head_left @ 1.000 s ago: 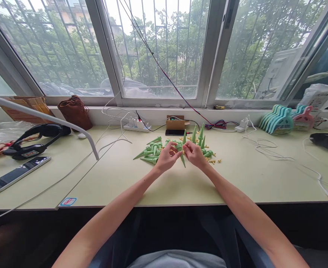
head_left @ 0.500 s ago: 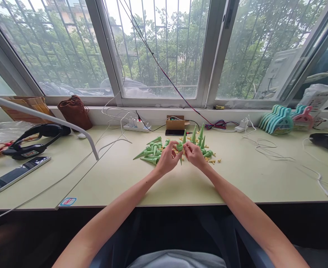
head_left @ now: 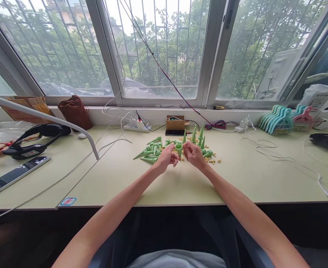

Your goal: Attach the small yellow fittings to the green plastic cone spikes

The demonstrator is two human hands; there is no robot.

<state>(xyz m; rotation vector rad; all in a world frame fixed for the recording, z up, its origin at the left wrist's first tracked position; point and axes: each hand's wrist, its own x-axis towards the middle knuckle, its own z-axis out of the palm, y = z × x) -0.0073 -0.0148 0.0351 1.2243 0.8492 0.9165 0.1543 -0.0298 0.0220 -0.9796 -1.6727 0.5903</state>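
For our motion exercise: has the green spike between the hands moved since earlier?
Yes: the green spike has swung its tip left, judged against the black smartphone.

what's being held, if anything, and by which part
A green spike, seemingly at its wide rim, by the right grip; the left grip's contact is unclear.

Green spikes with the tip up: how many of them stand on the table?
4, left to right beyond the right hand: a first spike, a second spike, a third spike, a shorter fourth spike. Others may be hidden.
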